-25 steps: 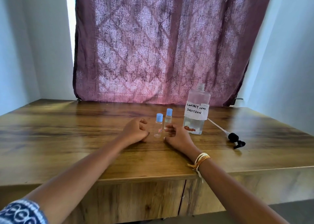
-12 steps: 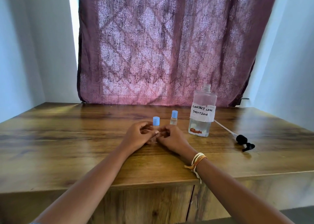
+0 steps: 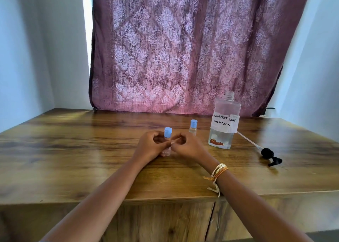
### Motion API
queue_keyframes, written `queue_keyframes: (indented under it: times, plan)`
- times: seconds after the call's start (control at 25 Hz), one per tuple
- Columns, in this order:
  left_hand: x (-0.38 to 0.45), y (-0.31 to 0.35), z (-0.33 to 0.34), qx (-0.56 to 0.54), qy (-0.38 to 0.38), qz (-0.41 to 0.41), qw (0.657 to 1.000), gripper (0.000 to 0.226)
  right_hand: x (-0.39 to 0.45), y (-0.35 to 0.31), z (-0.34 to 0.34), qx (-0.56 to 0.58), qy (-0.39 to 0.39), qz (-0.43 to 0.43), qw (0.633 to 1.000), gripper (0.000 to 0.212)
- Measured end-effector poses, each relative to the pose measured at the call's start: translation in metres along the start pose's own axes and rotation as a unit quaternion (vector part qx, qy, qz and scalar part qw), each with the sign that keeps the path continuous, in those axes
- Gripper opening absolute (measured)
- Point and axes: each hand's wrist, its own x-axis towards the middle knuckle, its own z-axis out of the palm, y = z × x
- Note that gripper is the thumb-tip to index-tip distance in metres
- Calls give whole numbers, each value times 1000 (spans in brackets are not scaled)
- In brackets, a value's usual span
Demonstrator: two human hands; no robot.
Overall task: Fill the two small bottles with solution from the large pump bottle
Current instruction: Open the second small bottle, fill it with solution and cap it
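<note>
A small clear bottle with a blue cap (image 3: 167, 132) stands on the wooden table (image 3: 73, 150), near the middle. My left hand (image 3: 149, 146) and my right hand (image 3: 187, 146) both close around its body from either side. A second small blue-capped bottle (image 3: 193, 127) stands just behind my right hand, untouched. The large clear bottle (image 3: 224, 121), labelled "contact lens solution", stands to the right with its neck open and a little liquid at the bottom. Its black pump head with a white tube (image 3: 268, 154) lies on the table further right.
A purple patterned curtain (image 3: 183, 49) hangs behind the table, between white walls. The table's front edge (image 3: 165, 198) runs below my forearms, with cabinet doors under it. A thread bracelet (image 3: 218, 172) circles my right wrist.
Both hands have come together around the nearer small bottle, which now stands a little left of and nearer than the other one. The camera view has tilted upward.
</note>
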Motion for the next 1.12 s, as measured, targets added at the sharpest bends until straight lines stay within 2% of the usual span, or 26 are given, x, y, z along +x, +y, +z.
queue_keyframes:
  times: [0.08, 0.12, 0.24, 0.4, 0.56, 0.68, 0.92, 1.04, 1.12]
  plan:
    - [-2, 3, 0, -45, -21, -16, 999, 25, 5, -7, -4, 38, 79, -7, 996, 23]
    - [-3, 3, 1, -59, -29, -20, 998, 24, 7, -11, -4, 68, 94, -11, 993, 24]
    - [-4, 3, 0, -70, -47, -15, 996, 19, 7, -21, -3, 76, 78, -27, 994, 28]
    - [-6, 4, -1, -72, -79, 0, 994, 16, 5, -21, -1, 54, 77, -40, 995, 22]
    - [-4, 0, -1, -69, -90, -5, 994, 17, 3, -21, -6, 89, 66, -37, 993, 16]
    - [-4, -1, -1, -71, -85, 7, 994, 9, 4, -23, -6, 77, 51, -61, 994, 16]
    - [-6, 4, 0, -58, -80, 1, 995, 9, 6, -15, -12, 69, 11, -103, 992, 26]
    - [-7, 6, 1, -73, -83, -5, 994, 16, 5, -14, -14, 90, -20, -77, 993, 38]
    - [-8, 7, 1, -69, -81, -1, 994, 17, 5, -14, -13, 113, 8, -43, 993, 48]
